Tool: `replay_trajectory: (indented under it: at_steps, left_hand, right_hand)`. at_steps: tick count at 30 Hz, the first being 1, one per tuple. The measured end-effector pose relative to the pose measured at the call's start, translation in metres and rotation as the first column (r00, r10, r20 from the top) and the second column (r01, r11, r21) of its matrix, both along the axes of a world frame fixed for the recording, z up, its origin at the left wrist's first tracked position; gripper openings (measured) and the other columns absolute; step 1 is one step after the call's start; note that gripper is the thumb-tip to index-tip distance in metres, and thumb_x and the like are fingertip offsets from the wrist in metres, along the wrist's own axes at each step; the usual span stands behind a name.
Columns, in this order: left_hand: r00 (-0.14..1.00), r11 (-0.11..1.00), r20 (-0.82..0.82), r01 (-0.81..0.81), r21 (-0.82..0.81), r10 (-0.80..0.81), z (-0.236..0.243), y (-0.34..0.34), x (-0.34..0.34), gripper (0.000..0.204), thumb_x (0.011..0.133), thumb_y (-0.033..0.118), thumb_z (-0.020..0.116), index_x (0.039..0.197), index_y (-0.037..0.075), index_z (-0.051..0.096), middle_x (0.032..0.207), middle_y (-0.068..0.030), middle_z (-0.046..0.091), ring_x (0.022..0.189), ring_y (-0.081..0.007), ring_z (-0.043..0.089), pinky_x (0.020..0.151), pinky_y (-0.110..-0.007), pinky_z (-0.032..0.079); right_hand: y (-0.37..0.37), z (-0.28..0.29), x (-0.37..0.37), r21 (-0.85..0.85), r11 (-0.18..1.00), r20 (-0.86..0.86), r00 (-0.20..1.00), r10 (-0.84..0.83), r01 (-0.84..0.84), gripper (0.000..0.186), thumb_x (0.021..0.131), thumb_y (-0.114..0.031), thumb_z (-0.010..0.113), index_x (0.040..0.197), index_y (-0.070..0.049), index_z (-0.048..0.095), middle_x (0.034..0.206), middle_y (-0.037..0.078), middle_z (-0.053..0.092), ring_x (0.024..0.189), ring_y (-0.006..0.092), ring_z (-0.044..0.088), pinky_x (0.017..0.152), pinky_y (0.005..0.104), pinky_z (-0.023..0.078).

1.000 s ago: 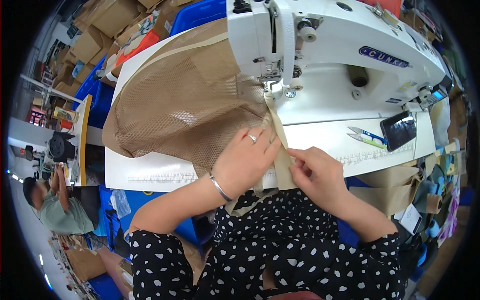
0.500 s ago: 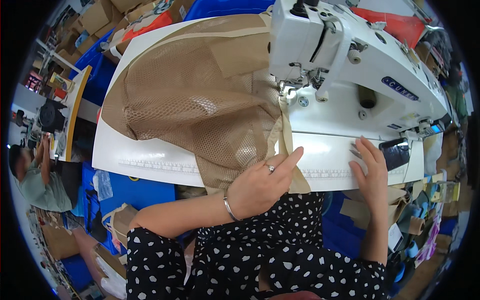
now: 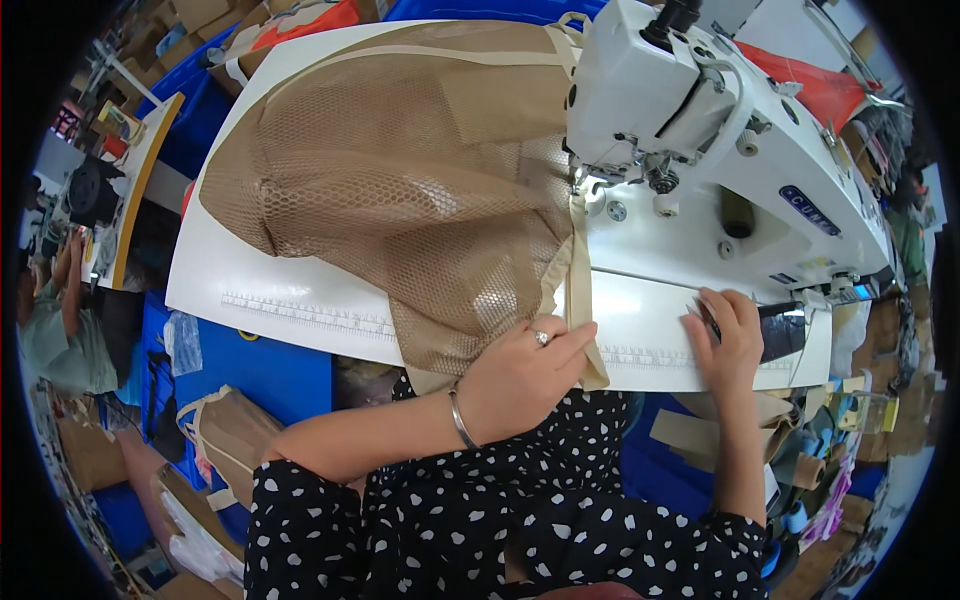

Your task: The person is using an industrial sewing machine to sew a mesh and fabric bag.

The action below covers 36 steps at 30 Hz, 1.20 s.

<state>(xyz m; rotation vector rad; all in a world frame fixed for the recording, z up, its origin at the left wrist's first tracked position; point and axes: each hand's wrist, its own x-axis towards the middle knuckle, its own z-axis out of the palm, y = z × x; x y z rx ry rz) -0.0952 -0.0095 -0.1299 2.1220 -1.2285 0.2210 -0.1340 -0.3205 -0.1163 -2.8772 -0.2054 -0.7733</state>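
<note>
A brown mesh fabric piece [image 3: 350,170] with beige edging spreads over the white sewing table, its right edge under the presser foot of a white sewing machine [image 3: 625,110]. A beige binding strip [image 3: 578,270] runs from the needle area toward me along that edge. My left hand [image 3: 525,372] pinches the mesh and strip together near the table's front edge, thumb and fingers closed on them. At the right, my right hand [image 3: 728,338] has its fingers bent around small thread snips [image 3: 708,316], mostly hidden beneath them. Beside that hand lies a black phone [image 3: 783,330].
A printed ruler [image 3: 310,312] runs along the table's front. Blue bins [image 3: 195,140] stand behind and left, and another mesh piece [image 3: 235,435] hangs at lower left. Someone works at a wood-edged table [image 3: 150,190] on the far left. Fabric scraps [image 3: 690,435] lie at lower right.
My right hand has closed its fingers over the snips on the table. My left hand's index finger has drawn down onto the strip. The whole view has shifted slightly.
</note>
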Motion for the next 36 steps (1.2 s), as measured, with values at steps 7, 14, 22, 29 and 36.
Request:
replay_trajectory:
  at_steps: [7, 14, 22, 29, 36]
  left_hand:
    - [0.999, 0.997, 0.002, -0.033, -0.064, 0.034, -0.006, -0.016, -0.008, 0.02, 0.084, 0.006, 0.063, 0.099, -0.005, 0.069, 0.136, -0.0148, 0.063, 0.119, -0.0278, 0.06, 0.098, -0.037, 0.052]
    - [0.99, 0.999, -0.13, -0.046, 0.008, 0.046, -0.005, -0.023, -0.012, 0.028, 0.087, 0.011, 0.065, 0.113, 0.001, 0.071, 0.146, -0.0073, 0.058, 0.134, -0.0277, 0.052, 0.118, -0.055, 0.036]
    - [0.971, 1.0, -0.237, -0.012, -0.025, 0.006, -0.002, -0.018, -0.005, 0.036, 0.086, 0.01, 0.068, 0.121, 0.005, 0.07, 0.151, -0.0039, 0.056, 0.136, -0.0272, 0.052, 0.12, -0.057, 0.032]
    - [0.958, 0.997, -0.286, 0.001, -0.077, -0.024, 0.001, -0.014, -0.004, 0.03, 0.085, 0.008, 0.068, 0.114, 0.003, 0.073, 0.153, -0.0042, 0.055, 0.136, -0.0294, 0.053, 0.12, -0.057, 0.032]
    - [0.944, 0.984, -0.327, -0.015, -0.18, -0.046, -0.001, -0.013, -0.003, 0.03, 0.083, 0.005, 0.066, 0.112, 0.002, 0.074, 0.152, -0.0058, 0.058, 0.135, -0.0318, 0.055, 0.12, -0.057, 0.033]
  right_hand:
    - [-0.001, -0.006, -0.02, -0.034, 0.965, -0.14, 0.955, -0.263, 0.261, 0.04, 0.087, -0.034, 0.082, 0.082, -0.003, 0.058, 0.073, 0.01, 0.054, 0.065, 0.0303, 0.056, 0.06, 0.0427, 0.045]
    - [0.006, 0.008, 0.006, 0.372, 0.911, -0.296, 0.953, -0.065, 0.178, 0.041, 0.091, -0.033, 0.08, 0.079, -0.002, 0.056, 0.061, 0.009, 0.055, 0.052, 0.0222, 0.048, 0.054, 0.0325, 0.042]
    - [0.041, 0.04, 0.065, 0.363, 0.926, -0.557, 0.774, 0.302, -0.1, 0.028, 0.093, -0.027, 0.077, 0.094, -0.004, 0.062, 0.07, 0.01, 0.061, 0.062, 0.0258, 0.058, 0.06, 0.0366, 0.047]
    - [0.05, 0.038, 0.083, -0.088, 0.928, -0.362, 0.88, 0.308, -0.361, 0.018, 0.09, -0.021, 0.074, 0.101, -0.01, 0.066, 0.08, 0.009, 0.062, 0.082, 0.0288, 0.068, 0.064, 0.041, 0.052]
    - [0.061, 0.026, 0.085, -0.047, 0.917, -0.27, 0.889, 0.369, -0.395, 0.021, 0.086, -0.02, 0.077, 0.104, -0.012, 0.069, 0.078, 0.004, 0.061, 0.073, 0.0241, 0.067, 0.061, 0.0389, 0.053]
